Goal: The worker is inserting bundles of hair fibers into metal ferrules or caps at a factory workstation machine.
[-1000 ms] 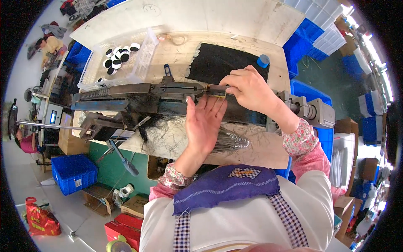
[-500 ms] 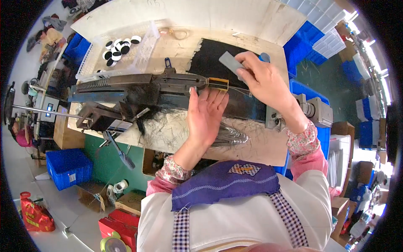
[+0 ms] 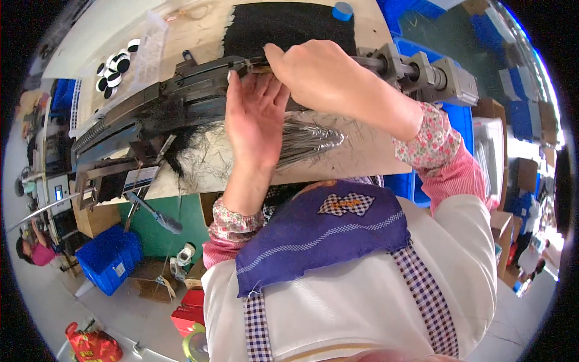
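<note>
My left hand [image 3: 256, 114] lies palm up under a long dark metal bench machine [image 3: 199, 81]. Its fingers stretch out against the machine's front side, thumb apart and pointing up. Above those fingertips, my right hand [image 3: 316, 69] bends over the top of the machine with its fingers curled; anything inside them is hidden. A brass-coloured rectangular frame [image 3: 259, 67] shows partly between the two hands. A bundle of thin shiny wires [image 3: 310, 142] rests on the bench just right of my left wrist. Behind the machine is a black fringed sheet [image 3: 289, 27].
A clear plastic basket [image 3: 148, 57] with several black-and-white round pieces stands at the back left. A blue round cap [image 3: 342, 11] sits on the black sheet. Metal shafts and a motor-like block [image 3: 452, 81] extend right. Black bristles [image 3: 175, 157] litter the bench's front.
My right hand has moved left and down onto the machine beside my left hand; the grey flat block it held is out of sight. The whole view has shifted and turned.
</note>
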Available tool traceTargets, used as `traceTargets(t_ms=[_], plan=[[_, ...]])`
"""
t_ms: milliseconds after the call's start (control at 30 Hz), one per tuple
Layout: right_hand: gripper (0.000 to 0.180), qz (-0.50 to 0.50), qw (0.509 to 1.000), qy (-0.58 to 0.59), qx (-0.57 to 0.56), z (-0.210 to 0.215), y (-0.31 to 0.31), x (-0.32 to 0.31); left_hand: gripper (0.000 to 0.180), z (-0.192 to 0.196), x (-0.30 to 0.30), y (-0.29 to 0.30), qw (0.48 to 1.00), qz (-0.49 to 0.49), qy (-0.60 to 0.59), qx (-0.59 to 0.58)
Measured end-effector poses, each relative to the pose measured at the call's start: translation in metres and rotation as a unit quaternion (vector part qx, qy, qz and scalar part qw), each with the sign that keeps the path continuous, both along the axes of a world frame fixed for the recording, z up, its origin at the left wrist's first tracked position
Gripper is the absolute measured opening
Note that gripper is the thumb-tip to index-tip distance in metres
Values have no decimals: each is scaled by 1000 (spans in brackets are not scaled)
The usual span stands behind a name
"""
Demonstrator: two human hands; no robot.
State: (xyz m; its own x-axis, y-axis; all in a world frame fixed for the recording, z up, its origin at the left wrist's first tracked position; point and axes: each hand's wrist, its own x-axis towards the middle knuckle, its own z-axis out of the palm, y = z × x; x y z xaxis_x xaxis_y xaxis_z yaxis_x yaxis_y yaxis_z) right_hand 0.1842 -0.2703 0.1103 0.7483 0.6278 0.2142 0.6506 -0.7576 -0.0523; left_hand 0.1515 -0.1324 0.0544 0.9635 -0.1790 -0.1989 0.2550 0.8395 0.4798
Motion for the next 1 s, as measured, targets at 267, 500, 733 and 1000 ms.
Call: traceTargets(t_ms=[267, 500, 733, 1000], plan=[[29, -55, 966, 223, 122, -70, -58, -77, 22, -26, -26, -31, 999, 10, 42, 19], [22, -23, 987, 143, 68, -117, -40, -56, 49, -3, -88, 23, 965, -89, -144, 201], [17, 22, 990, 131, -54, -121, -30, -41, 77, -77, -142, 208, -3, 229, 103, 968], [15, -78, 953, 179, 230, -69, -79, -69, 80, -86, -189, 298, 260, 204, 307, 893]])
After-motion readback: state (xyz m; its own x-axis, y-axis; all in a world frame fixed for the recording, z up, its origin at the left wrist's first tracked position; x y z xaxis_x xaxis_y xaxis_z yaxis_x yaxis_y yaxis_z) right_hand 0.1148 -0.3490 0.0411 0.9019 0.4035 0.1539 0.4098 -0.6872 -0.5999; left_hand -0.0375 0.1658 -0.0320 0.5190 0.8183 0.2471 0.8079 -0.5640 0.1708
